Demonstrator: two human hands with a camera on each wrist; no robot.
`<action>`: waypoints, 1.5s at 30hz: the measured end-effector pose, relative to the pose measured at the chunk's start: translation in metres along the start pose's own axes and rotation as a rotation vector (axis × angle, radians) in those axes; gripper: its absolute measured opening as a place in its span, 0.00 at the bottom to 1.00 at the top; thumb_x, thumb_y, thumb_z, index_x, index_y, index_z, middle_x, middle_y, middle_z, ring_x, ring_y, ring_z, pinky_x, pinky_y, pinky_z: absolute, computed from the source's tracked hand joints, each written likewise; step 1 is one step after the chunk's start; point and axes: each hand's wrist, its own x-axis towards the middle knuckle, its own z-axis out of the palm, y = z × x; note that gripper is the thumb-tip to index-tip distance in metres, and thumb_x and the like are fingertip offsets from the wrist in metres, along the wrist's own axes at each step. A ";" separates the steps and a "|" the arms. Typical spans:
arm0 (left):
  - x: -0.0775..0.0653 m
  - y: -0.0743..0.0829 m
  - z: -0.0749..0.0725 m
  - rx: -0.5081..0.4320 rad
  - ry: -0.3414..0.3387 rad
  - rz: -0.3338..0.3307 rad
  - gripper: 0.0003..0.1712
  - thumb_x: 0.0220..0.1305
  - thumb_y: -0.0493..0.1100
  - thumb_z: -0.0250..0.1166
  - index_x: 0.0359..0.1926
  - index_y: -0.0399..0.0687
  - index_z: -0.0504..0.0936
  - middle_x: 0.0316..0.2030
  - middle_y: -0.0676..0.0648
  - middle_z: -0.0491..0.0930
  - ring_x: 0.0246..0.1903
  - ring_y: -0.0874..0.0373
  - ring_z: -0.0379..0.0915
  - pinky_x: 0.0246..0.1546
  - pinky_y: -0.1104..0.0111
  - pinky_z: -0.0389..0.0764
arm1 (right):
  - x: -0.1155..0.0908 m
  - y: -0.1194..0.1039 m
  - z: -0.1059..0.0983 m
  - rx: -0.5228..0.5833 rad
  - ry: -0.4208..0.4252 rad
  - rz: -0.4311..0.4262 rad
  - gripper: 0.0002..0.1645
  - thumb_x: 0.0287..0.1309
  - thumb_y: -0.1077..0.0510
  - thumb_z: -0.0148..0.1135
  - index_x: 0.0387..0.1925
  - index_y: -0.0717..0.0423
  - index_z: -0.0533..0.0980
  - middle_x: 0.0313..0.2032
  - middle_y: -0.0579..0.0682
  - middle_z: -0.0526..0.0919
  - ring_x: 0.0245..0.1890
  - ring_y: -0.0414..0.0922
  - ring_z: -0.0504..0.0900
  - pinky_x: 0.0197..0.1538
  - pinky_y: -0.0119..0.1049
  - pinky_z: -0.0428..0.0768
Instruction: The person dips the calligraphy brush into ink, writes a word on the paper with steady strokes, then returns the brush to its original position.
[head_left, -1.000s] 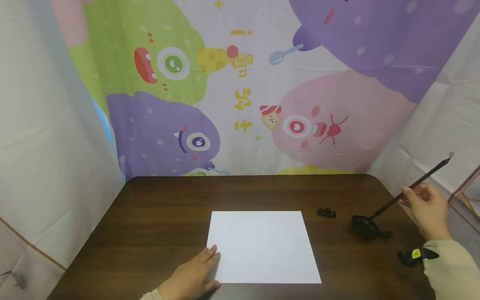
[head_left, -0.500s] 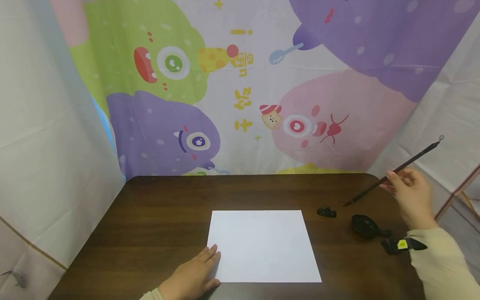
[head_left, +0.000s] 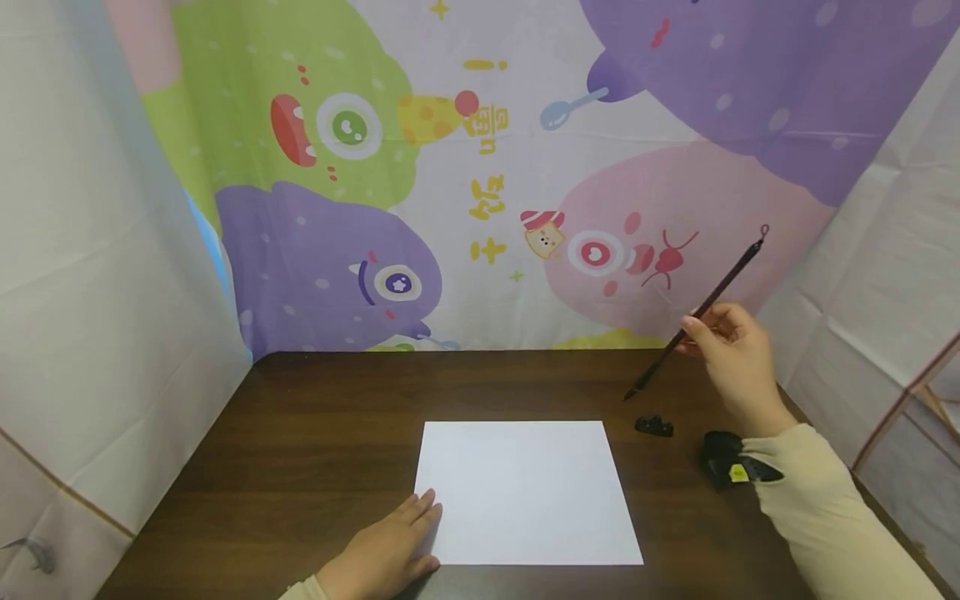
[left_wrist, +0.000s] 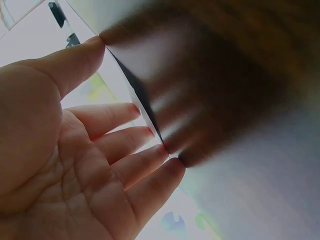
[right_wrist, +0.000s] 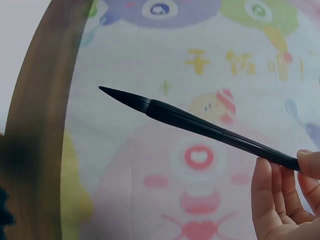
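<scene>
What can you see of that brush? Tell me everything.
The brush is slender and dark, with black bristles drawn to a point, a flared neck and a small loop at the handle's end. The handle looks smooth, its material unclear. The right hand pinches it partway along, tilted, bristles downward, clear of the paper.

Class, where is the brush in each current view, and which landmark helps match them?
Head: brush at right, slanting in the right hand, tip low.
Left wrist: no brush can be made out.
Right wrist: brush across the middle, tip at left.
Landmark in head and right wrist: the printed pink monster.
</scene>
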 end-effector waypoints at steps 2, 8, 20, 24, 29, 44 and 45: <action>0.000 0.000 0.000 -0.001 0.002 0.000 0.38 0.59 0.51 0.69 0.65 0.36 0.71 0.68 0.35 0.67 0.66 0.39 0.67 0.61 0.48 0.73 | 0.000 -0.002 0.012 -0.066 -0.039 -0.020 0.07 0.60 0.66 0.64 0.33 0.57 0.72 0.31 0.40 0.83 0.27 0.32 0.83 0.32 0.25 0.84; 0.000 0.001 -0.002 -0.002 0.008 0.004 0.38 0.59 0.51 0.69 0.65 0.35 0.71 0.68 0.35 0.68 0.65 0.38 0.68 0.61 0.47 0.73 | 0.001 -0.002 0.049 -0.217 -0.137 -0.044 0.12 0.63 0.63 0.62 0.40 0.68 0.71 0.34 0.38 0.81 0.31 0.30 0.83 0.37 0.26 0.85; -0.001 0.002 -0.003 -0.006 0.019 -0.001 0.36 0.59 0.50 0.69 0.64 0.36 0.72 0.68 0.36 0.68 0.65 0.39 0.68 0.60 0.47 0.74 | -0.006 0.016 0.108 -0.255 -0.284 -0.038 0.11 0.63 0.63 0.62 0.37 0.68 0.71 0.33 0.54 0.81 0.29 0.35 0.83 0.37 0.33 0.87; -0.001 0.002 -0.003 -0.002 0.025 -0.004 0.36 0.59 0.50 0.69 0.64 0.36 0.72 0.68 0.37 0.68 0.65 0.39 0.68 0.60 0.47 0.74 | -0.013 0.026 0.129 -0.247 -0.324 -0.032 0.11 0.63 0.63 0.63 0.36 0.68 0.71 0.34 0.64 0.81 0.28 0.38 0.83 0.36 0.33 0.87; -0.001 0.002 -0.001 -0.003 0.022 -0.010 0.37 0.59 0.51 0.68 0.65 0.37 0.72 0.68 0.37 0.68 0.66 0.39 0.67 0.61 0.47 0.74 | -0.023 0.040 0.150 -0.211 -0.354 -0.016 0.11 0.62 0.62 0.64 0.35 0.67 0.71 0.33 0.66 0.81 0.27 0.37 0.82 0.35 0.31 0.86; -0.001 -0.002 0.005 0.024 0.053 0.010 0.37 0.58 0.52 0.69 0.64 0.38 0.73 0.67 0.38 0.69 0.65 0.41 0.68 0.61 0.50 0.75 | -0.045 0.069 0.188 -0.160 -0.395 0.002 0.11 0.62 0.62 0.63 0.33 0.65 0.69 0.34 0.64 0.80 0.34 0.60 0.84 0.40 0.48 0.87; -0.001 -0.002 0.005 0.026 0.055 0.013 0.37 0.58 0.52 0.69 0.64 0.39 0.73 0.67 0.38 0.69 0.66 0.42 0.68 0.61 0.50 0.74 | -0.045 0.070 0.190 -0.161 -0.400 0.001 0.11 0.62 0.62 0.63 0.33 0.65 0.70 0.35 0.64 0.80 0.34 0.59 0.84 0.40 0.47 0.87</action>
